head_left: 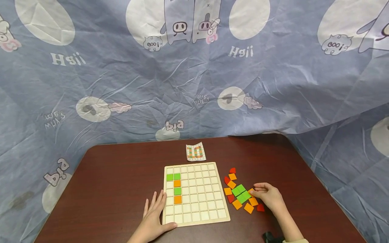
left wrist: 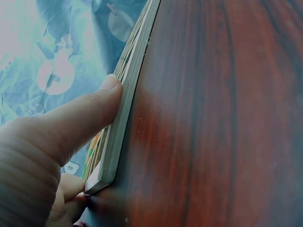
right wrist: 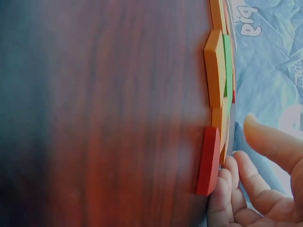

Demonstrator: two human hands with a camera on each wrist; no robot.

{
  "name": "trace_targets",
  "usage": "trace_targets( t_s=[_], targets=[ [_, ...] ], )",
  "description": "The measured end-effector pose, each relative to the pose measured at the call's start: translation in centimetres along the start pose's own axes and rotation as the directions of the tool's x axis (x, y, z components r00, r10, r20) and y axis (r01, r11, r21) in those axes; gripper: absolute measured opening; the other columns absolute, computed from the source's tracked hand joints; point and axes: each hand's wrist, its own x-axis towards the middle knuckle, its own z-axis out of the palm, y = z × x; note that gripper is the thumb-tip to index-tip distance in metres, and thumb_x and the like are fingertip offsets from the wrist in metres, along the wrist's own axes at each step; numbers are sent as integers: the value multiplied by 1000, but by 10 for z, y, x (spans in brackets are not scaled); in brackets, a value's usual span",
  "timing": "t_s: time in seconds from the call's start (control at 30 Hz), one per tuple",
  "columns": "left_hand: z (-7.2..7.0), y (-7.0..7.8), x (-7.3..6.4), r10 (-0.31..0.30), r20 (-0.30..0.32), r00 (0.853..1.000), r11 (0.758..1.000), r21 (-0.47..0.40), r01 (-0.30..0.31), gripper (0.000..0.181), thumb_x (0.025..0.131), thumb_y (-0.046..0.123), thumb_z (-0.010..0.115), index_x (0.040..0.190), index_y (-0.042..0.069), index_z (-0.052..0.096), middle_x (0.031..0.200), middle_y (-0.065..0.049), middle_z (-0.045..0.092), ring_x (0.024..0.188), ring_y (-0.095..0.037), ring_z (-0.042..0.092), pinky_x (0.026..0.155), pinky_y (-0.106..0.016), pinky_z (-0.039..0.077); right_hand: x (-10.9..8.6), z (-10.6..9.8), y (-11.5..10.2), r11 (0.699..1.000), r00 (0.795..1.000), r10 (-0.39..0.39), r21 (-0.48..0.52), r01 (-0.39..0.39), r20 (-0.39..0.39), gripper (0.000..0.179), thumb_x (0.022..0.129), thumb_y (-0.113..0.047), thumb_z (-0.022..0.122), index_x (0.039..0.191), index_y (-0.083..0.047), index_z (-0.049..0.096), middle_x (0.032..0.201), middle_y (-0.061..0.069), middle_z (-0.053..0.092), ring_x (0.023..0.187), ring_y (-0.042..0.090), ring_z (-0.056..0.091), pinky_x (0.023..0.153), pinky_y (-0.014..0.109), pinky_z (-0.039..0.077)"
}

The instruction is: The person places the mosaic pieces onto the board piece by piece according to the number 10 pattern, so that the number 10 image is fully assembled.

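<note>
A pale wooden grid board (head_left: 197, 192) lies on the table with green and orange square tiles in its left columns. My left hand (head_left: 154, 216) rests along the board's left side, fingers straight. Its thumb (left wrist: 102, 101) touches the front rim in the left wrist view. To the right of the board is a loose group of green tiles (head_left: 241, 193), orange tiles (head_left: 249, 208) and red pieces (head_left: 260, 207). My right hand (head_left: 270, 195) is at the right side of this group, over an orange tile. In the right wrist view its thumb stands apart from the fingers, with nothing seen between them.
A small paper card (head_left: 196, 152) with a coloured grid pattern lies behind the board. The dark wooden table (head_left: 121, 182) ends at a printed blue cloth (head_left: 136, 84) hanging behind it. A black object (head_left: 268, 237) is beside the right forearm at the near edge.
</note>
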Motion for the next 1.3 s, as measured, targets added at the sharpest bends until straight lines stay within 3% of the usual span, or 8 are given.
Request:
trace_targets(
  t_s=[0.23, 0.43, 0.63, 0.93, 1.23, 1.3],
  targets=[
    [1, -1, 0, -13, 11, 1000, 1000, -2, 13, 114, 69, 50, 85, 155, 2, 27, 164, -17, 16, 152, -43, 2, 118, -57, -14, -1, 5, 0, 989, 998, -51, -141, 46, -33, 41, 80, -19, 80, 113, 3, 67, 109, 21, 69, 97, 31, 66, 74, 32, 55],
    [-1, 0, 1, -25, 27, 999, 1000, 7, 24, 114, 69, 49, 85, 155, 2, 26, 164, -16, 16, 152, -42, 1, 117, -60, -12, -3, 7, -3, 976, 996, -72, -209, 60, -51, 35, 80, -15, 80, 107, 3, 69, 98, 13, 70, 88, 26, 66, 73, 36, 55],
    [-2, 2, 1, -14, 30, 999, 1000, 10, 14, 114, 70, 49, 85, 155, 2, 26, 164, -17, 16, 152, -43, 0, 116, -63, -10, -3, 8, -6, 972, 998, -55, -230, 43, -43, 30, 81, -14, 78, 102, 5, 68, 88, 9, 69, 77, 19, 64, 65, 31, 53],
    [0, -1, 2, -28, 24, 999, 999, 23, 27, 115, 69, 51, 84, 155, 3, 25, 164, -16, 16, 152, -42, 1, 117, -62, -11, -2, 4, -3, 978, 1000, -24, -206, 23, -1, 27, 84, -19, 76, 98, 2, 67, 84, 5, 68, 71, 15, 61, 61, 29, 49],
    [1, 0, 1, 13, -7, 1000, 1000, 11, -13, 114, 69, 51, 84, 154, 1, 28, 163, -21, 18, 150, -47, 5, 115, -65, -9, -1, -3, -5, 996, 1000, 7, -89, -5, 20, 35, 89, -27, 72, 106, 3, 67, 91, 8, 73, 78, 15, 63, 66, 29, 49],
    [1, -1, 0, 16, -11, 1000, 1000, 12, -16, 114, 68, 52, 84, 154, 1, 29, 163, -21, 19, 150, -47, 5, 115, -65, -8, -2, -2, -8, 1000, 999, 17, -18, -16, 33, 37, 90, -27, 71, 109, 5, 65, 96, 10, 73, 82, 16, 65, 70, 30, 53]
  ],
)
